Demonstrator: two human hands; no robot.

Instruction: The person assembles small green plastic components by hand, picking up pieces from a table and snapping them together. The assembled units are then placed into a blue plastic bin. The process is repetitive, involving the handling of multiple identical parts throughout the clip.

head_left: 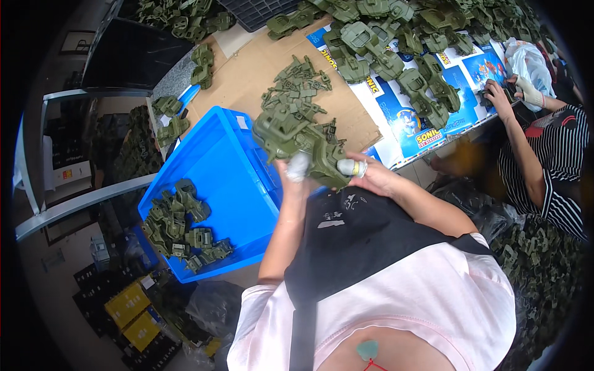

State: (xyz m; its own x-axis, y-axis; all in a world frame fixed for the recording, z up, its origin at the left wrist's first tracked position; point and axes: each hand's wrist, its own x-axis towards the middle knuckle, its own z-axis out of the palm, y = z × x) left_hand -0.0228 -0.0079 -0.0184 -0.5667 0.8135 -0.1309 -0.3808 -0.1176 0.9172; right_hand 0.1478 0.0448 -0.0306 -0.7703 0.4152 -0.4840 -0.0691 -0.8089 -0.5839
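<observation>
Both my hands are at the near edge of the cardboard, their thumbs wrapped in white. My left hand (293, 176) is closed on an olive-green plastic toy vehicle body (278, 131). My right hand (370, 175) grips a second olive-green toy vehicle part (328, 162) close against the first; whether the two are joined I cannot tell. Just beyond them a pile of small green plastic parts (298, 86) lies on the cardboard sheet (247, 68). To my left stands a blue plastic bin (241, 198) with several green toy pieces (175, 216) inside it.
Many green vehicle bodies (371, 40) are heaped at the far right over a printed blue-and-white sheet (455, 93). A co-worker's hands (501, 96) handle a dark piece at the right. A black crate (257, 12) stands at the back. More green parts (538, 278) lie low at right.
</observation>
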